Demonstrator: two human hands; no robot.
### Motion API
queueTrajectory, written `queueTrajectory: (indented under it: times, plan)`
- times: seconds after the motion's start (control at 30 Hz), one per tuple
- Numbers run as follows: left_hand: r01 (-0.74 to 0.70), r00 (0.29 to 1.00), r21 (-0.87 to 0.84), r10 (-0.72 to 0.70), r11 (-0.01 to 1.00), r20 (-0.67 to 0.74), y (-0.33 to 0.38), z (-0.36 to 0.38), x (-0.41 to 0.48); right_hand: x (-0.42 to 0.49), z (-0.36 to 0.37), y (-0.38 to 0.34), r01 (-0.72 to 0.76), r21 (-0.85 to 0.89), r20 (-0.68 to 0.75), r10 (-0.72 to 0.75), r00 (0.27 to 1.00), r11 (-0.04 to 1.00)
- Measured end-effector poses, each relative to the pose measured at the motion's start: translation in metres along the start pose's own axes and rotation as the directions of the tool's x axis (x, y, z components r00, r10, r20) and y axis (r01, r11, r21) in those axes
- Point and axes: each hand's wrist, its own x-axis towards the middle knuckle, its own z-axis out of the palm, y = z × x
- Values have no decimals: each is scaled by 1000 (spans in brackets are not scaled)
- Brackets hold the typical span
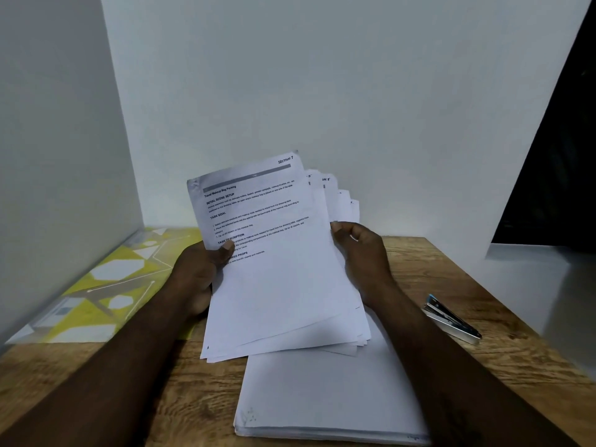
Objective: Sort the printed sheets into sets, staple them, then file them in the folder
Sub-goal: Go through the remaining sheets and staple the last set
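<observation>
I hold a fanned bundle of printed sheets point(277, 269) raised above the table. The front sheet is headed "Section 7"; corners of several sheets behind it fan out to the right. My left hand point(201, 272) grips the bundle's left edge, thumb on the print. My right hand point(361, 253) grips the right edge, fingers curled behind the sheets. Below the bundle a flat stack of white sheets point(322, 398) lies on the wooden table point(467, 285). A yellow and white patterned folder point(106, 285) lies at the left. A silver and blue stapler point(451, 319) lies at the right.
White walls stand close behind and to the left of the table. A white surface point(548, 285) adjoins the table at the right, with a dark opening above it. The table's near edge runs under my forearms.
</observation>
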Motion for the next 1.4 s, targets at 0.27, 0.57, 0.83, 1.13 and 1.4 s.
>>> queueTrajectory:
  times: [0.27, 0.57, 0.83, 1.13, 1.4]
  plan:
    - [15, 1000, -9, -15, 1000, -6, 1, 1, 0, -3, 2, -5, -46, -49, 36, 47, 998, 998]
    - [23, 1000, 10, -23, 1000, -15, -1, 1, 1, -7, -3, -11, 9, 9, 20, -9, 1000, 1000]
    - [34, 999, 19, -33, 999, -33, -2, -3, 6, -6, -1, -7, 63, -70, -38, -65, 997, 996]
    - [40, 999, 23, -40, 999, -31, -4, -3, 8, -11, 0, -10, 121, -160, -87, -136, 987, 980]
    - [51, 999, -6, -51, 999, -4, -6, -7, 11, -11, 2, -10, 195, -109, -72, -203, 976, 975]
